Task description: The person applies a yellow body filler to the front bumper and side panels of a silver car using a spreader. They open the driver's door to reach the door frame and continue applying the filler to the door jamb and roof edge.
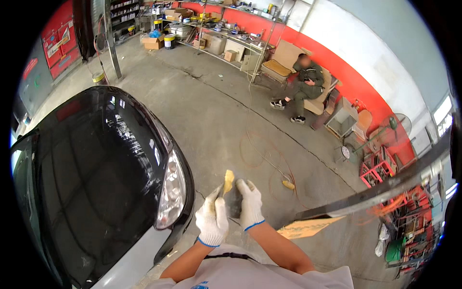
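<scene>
Both my hands wear white knit gloves with blue cuffs and are raised close together in front of my body. In my left hand (212, 219), closed, is what looks like a putty knife, its upper end covered by a yellow lump of putty (228, 180). My right hand (250, 204) curls round the edge of a dark grey flat piece (234, 202), blurred and lying between the two hands. The gloves hide much of both things. Close by on the left is a black car hood (96, 168) with a clear headlight (172, 192).
An orange hose and cable (269, 164) lie coiled on the concrete floor (207, 120). A seated person (308, 82) is by the red wall. Cluttered shelves (226, 36) line the back. A dark beam (380, 178) and red tool racks (380, 166) stand at right.
</scene>
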`<state>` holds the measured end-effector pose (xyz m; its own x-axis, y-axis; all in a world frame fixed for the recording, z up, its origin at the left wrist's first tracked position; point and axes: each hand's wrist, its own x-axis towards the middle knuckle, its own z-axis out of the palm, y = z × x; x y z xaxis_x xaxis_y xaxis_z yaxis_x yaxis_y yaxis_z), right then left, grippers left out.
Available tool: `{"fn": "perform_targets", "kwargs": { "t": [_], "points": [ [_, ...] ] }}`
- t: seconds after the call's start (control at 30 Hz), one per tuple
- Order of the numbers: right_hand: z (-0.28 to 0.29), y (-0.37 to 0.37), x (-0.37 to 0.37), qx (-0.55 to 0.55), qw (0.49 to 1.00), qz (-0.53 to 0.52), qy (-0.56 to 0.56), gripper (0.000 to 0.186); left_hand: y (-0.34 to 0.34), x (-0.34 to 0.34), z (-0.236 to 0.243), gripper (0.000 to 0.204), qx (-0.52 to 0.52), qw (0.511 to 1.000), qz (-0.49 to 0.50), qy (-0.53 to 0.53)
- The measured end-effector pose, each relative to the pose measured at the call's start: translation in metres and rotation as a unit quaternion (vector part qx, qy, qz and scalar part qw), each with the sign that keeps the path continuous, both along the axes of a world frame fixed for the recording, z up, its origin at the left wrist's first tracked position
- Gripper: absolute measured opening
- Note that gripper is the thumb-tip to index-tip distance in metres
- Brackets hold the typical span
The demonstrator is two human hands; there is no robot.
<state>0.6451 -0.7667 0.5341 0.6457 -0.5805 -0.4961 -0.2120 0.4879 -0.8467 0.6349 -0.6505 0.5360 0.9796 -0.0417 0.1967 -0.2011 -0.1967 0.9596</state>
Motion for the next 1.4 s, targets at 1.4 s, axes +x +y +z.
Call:
{"fn": "perform_targets", "kwargs": {
  "t": [1.4],
  "points": [
    [-0.103, 0.108, 1.251, 0.017, 0.901, 0.430, -0.054, 0.029, 0.077, 1.151, -0.072, 0.025, 0.217, 0.904, 0.368, -0.002]
  ]
}}
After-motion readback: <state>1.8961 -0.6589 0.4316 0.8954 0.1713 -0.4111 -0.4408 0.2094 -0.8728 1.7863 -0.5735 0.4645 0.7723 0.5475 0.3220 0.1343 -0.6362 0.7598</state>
